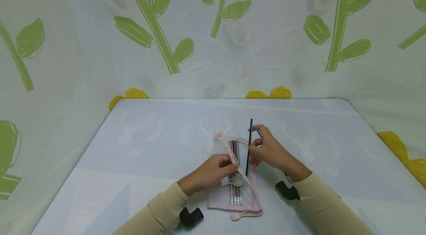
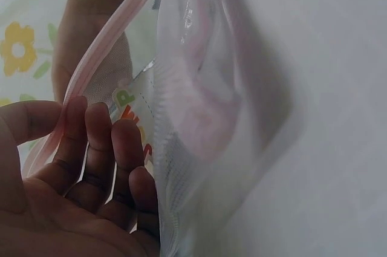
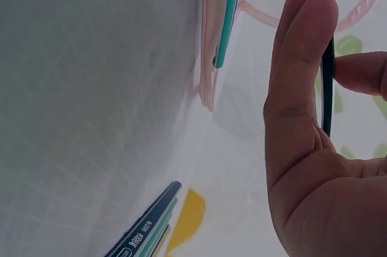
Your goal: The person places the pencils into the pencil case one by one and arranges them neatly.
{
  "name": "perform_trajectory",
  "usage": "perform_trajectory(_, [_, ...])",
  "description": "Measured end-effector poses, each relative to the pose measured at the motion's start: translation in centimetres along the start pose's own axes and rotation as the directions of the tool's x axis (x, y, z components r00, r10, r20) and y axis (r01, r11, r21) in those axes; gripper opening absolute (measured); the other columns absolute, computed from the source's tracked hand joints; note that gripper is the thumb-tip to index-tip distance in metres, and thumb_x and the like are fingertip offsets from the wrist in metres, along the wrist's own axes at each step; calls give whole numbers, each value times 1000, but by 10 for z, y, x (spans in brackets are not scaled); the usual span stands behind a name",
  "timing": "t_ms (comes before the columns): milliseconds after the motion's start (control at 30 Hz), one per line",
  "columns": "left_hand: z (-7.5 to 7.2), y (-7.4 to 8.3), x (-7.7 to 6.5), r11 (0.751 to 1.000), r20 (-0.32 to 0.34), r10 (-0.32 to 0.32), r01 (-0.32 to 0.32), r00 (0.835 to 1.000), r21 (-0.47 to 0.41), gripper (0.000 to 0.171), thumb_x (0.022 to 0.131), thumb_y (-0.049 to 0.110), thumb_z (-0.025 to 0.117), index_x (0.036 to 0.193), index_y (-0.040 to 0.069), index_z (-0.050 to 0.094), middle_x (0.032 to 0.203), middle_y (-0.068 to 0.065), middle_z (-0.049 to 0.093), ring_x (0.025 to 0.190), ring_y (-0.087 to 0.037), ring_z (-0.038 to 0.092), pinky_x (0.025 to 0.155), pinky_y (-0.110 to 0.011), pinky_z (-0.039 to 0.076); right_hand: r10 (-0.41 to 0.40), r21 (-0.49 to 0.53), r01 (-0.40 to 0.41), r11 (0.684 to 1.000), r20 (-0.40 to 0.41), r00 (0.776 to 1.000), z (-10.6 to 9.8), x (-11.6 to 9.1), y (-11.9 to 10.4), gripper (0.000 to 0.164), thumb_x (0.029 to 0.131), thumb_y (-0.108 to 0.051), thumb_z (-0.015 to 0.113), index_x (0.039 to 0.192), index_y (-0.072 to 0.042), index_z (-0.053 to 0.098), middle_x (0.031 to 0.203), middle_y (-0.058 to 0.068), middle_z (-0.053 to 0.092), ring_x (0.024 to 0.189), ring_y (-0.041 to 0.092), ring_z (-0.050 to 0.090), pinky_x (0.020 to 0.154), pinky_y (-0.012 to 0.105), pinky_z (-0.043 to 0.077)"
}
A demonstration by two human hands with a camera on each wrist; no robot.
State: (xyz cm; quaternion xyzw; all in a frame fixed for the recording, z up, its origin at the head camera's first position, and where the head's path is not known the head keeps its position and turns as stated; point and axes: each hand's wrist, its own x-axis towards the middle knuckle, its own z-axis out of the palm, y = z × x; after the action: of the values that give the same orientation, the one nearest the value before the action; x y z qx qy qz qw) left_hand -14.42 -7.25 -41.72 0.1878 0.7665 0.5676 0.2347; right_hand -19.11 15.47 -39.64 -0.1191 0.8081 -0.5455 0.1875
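A mesh pouch (image 1: pixel 217 200) with pink edging lies in front of me. My left hand (image 1: pixel 219 166) pinches its zipper edge (image 2: pixel 106 36) between thumb and fingers, lifting that side. Several coloured pencils (image 1: pixel 234 148) are inside the pouch, partly hidden by the raised edge. Over the opening, my right hand (image 1: pixel 269 150) pinches a black pencil (image 1: pixel 250 131) that stands nearly upright, its lower end down at the pouch. More pencils (image 3: pixel 145 230), dark and teal, show below the right hand in the right wrist view; the hand mostly covers them in the head view.
A pink zipper pull (image 1: pixel 236 217) hangs off the pouch's near corner. The pale table (image 1: pixel 159 135) has deer-head prints and a far edge (image 1: pixel 199 98) against a flowered curtain (image 1: pixel 253 53). Black wrist-worn pieces sit by both sleeves.
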Motion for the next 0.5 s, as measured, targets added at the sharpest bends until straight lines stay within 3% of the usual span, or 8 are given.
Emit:
perform_trajectory(267, [0,1,-1,1000,-2,-4,4,1000,10,28,104,29,53,110,6,68,93,-3,68,87,-10,59,79,-27,49,53,-5,-53,999,10,999,3,0,0,59,92,-6,54,142,-2,23,91,19,67,62,26,69,57,40,58])
perform_trajectory(500, [0,0,0,1000,1,3,-3,1000,11,28,104,27,53,111,5,68,94,-5,68,87,-10,59,78,-25,49,61,0,-61,998,49,997,3,-1,1,49,96,-7,50,137,0,25,81,14,68,60,27,69,57,39,58])
